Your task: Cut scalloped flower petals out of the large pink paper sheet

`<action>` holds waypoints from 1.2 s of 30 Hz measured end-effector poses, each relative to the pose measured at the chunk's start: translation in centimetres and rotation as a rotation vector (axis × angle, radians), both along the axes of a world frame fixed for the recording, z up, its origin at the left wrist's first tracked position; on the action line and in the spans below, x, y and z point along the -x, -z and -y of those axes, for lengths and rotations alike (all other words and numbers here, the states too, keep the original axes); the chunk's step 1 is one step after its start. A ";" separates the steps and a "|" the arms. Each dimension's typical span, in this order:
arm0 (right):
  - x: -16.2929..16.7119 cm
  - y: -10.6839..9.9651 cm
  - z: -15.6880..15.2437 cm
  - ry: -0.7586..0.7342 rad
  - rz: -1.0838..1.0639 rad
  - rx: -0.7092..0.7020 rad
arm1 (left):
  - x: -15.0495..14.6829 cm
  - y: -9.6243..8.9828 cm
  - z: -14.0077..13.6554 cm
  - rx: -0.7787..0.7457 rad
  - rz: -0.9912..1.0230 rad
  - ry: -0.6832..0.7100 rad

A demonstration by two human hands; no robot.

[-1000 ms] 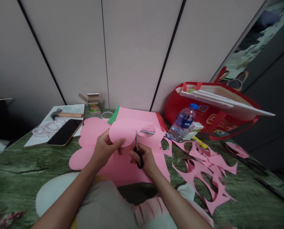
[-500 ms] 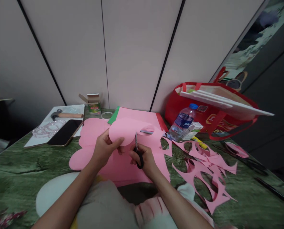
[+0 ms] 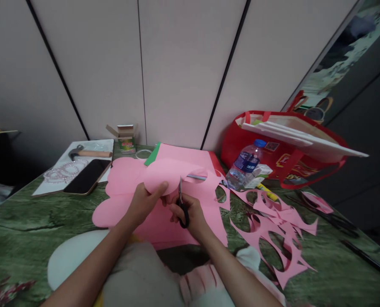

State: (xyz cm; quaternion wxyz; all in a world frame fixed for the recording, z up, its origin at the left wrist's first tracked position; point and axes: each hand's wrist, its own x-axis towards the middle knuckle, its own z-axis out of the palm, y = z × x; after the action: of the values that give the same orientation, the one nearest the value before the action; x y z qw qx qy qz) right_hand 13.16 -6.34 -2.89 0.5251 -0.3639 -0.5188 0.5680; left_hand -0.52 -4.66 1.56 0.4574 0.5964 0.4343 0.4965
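Note:
My left hand pinches a pink paper piece with a rounded edge, its thumb on top. Black-handled scissors are in my right hand, blades pointing up and away at the edge of that paper. Part of the paper stretches right as a strip with a cut-out hole. Beneath both hands lie larger pink sheets, and scalloped pink paper extends to the left. Green paper and red paper peek out at the back of the stack.
Pink scraps with holes lie at right, near a yellow tube, a water bottle and a red bag. At left are a phone, a hammer and a small open box.
The held paper has tilted and shifted slightly left, with my left thumb moving a little higher on it. The scissors have turned slightly more upright and moved a bit left.

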 end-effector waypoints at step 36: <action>-0.1 -1.0 0.0 0.090 0.094 -0.052 | 0.1 -0.4 0.5 0.109 -0.176 0.041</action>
State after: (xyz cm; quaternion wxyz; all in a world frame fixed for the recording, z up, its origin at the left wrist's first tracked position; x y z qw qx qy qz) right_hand 13.27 -6.31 -1.87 0.5343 -0.3995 -0.5406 0.5125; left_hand -0.64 -5.18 1.96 0.4595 0.6206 0.4867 0.4084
